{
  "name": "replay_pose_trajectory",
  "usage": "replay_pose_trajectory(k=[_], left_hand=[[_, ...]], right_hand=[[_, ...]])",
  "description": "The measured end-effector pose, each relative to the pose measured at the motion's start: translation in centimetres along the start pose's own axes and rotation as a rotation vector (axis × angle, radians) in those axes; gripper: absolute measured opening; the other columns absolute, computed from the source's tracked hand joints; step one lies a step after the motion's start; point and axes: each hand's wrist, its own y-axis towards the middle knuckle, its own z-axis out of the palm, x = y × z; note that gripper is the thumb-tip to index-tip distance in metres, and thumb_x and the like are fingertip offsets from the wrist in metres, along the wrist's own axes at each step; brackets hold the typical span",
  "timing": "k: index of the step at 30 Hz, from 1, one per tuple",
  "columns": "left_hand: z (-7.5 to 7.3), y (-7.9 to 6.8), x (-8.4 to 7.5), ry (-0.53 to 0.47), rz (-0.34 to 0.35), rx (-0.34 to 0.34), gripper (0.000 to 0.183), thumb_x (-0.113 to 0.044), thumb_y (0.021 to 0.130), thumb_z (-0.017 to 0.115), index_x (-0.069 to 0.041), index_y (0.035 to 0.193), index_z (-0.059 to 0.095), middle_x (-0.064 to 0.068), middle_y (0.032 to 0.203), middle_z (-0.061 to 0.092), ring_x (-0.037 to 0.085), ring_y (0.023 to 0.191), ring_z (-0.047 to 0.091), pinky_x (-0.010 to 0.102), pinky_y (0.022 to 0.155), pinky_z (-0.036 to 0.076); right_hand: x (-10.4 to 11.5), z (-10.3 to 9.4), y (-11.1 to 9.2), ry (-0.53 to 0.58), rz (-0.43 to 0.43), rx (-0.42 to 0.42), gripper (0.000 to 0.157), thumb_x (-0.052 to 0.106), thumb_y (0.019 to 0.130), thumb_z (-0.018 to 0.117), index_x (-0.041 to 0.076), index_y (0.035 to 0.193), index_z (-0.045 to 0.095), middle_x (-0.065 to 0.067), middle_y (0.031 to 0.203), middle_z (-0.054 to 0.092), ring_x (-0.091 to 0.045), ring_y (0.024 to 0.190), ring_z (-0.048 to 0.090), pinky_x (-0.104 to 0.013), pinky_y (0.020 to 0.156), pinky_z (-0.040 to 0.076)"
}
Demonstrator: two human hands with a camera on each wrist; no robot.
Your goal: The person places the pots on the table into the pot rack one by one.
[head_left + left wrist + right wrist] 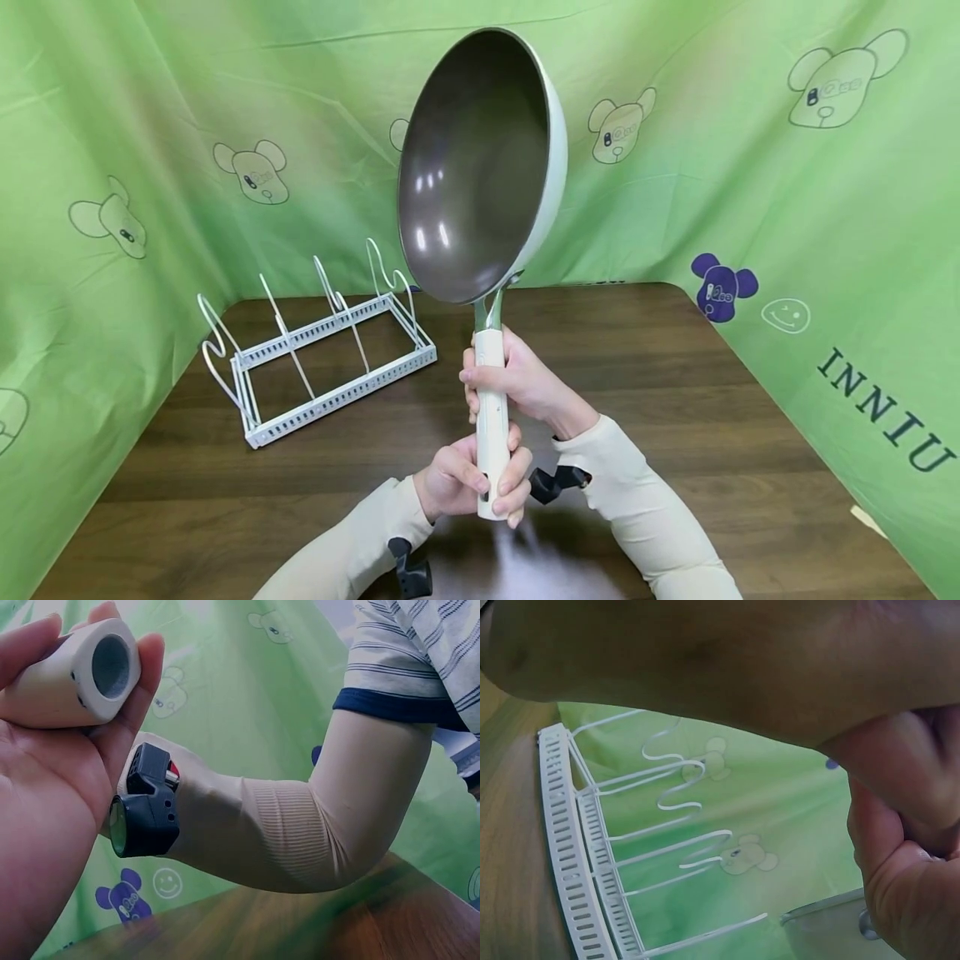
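A deep frying pan (480,167) with a dark inside and pale outside is held up over the table, bowl at the top and handle pointing down. My right hand (517,375) grips the upper part of its white handle (492,408), just below the metal neck. Lower down, my left hand (472,479) holds the same handle near its end. In the left wrist view the hollow handle end (111,666) shows between the fingers of that hand. The right wrist view catches the pan's rim and a rivet (868,925) beside the right hand's fingers.
To the left on the brown wooden table (637,367) stands a white wire rack (341,404) with several upright wire dividers. A green curtain (322,67) printed with bear heads hangs around the back and sides. Black wrist cameras (411,571) sit on both forearms.
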Motion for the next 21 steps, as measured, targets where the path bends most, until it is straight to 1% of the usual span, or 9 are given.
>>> replay_pose_trajectory(k=[5, 8, 13, 17, 21], left_hand=[[-0.1, -0.6, -0.1, 0.005, -0.025, 0.008, 0.035, -0.007, 0.084, 0.053, -0.027, 0.111, 0.042, -0.003, 0.083, 0.047, 0.013, 0.072, 0.050, 0.031, 0.080, 0.049], [-0.2, -0.8, -0.1, 0.004, -0.034, 0.007, 0.034, -0.006, 0.083, 0.053, -0.025, 0.109, 0.042, -0.003, 0.083, 0.047, 0.013, 0.072, 0.051, 0.031, 0.080, 0.049], [-0.6, -1.2, -0.3, -0.006, -0.058, 0.010, 0.030, -0.011, 0.084, 0.058, -0.024, 0.105, 0.041, -0.004, 0.082, 0.049, 0.013, 0.072, 0.051, 0.032, 0.081, 0.049], [-0.7, -1.7, -0.4, -0.011, -0.076, 0.012, 0.031, -0.011, 0.082, 0.059, -0.024, 0.105, 0.042, -0.004, 0.080, 0.048, 0.014, 0.072, 0.051, 0.033, 0.081, 0.048], [-0.9, -2.2, -0.4, -0.016, -0.076, 0.017, 0.031, -0.011, 0.081, 0.058, -0.023, 0.104, 0.042, -0.003, 0.078, 0.047, 0.015, 0.069, 0.050, 0.033, 0.079, 0.049]], right_hand=[[-0.4, 0.3, 0.1, -0.033, 0.021, -0.003, 0.024, -0.009, 0.088, 0.055, 0.000, 0.103, 0.038, -0.006, 0.065, 0.061, -0.019, 0.053, 0.064, -0.036, 0.053, 0.057], [-0.4, 0.5, 0.3, -0.063, 0.016, 0.003, 0.024, -0.009, 0.088, 0.056, -0.002, 0.102, 0.038, -0.005, 0.065, 0.061, -0.018, 0.053, 0.064, -0.035, 0.053, 0.057], [-0.7, 0.8, 0.7, -0.096, 0.011, 0.015, 0.021, -0.008, 0.088, 0.057, -0.005, 0.099, 0.039, -0.006, 0.064, 0.061, -0.018, 0.052, 0.064, -0.034, 0.051, 0.056], [-1.0, 1.1, 0.8, -0.111, 0.016, 0.015, 0.030, -0.009, 0.088, 0.058, -0.002, 0.107, 0.036, -0.006, 0.067, 0.061, -0.018, 0.052, 0.064, -0.035, 0.050, 0.056], [-1.4, 1.4, 0.9, -0.128, 0.016, 0.003, 0.036, -0.009, 0.087, 0.058, 0.000, 0.111, 0.033, -0.007, 0.069, 0.061, -0.019, 0.052, 0.064, -0.035, 0.051, 0.056]])
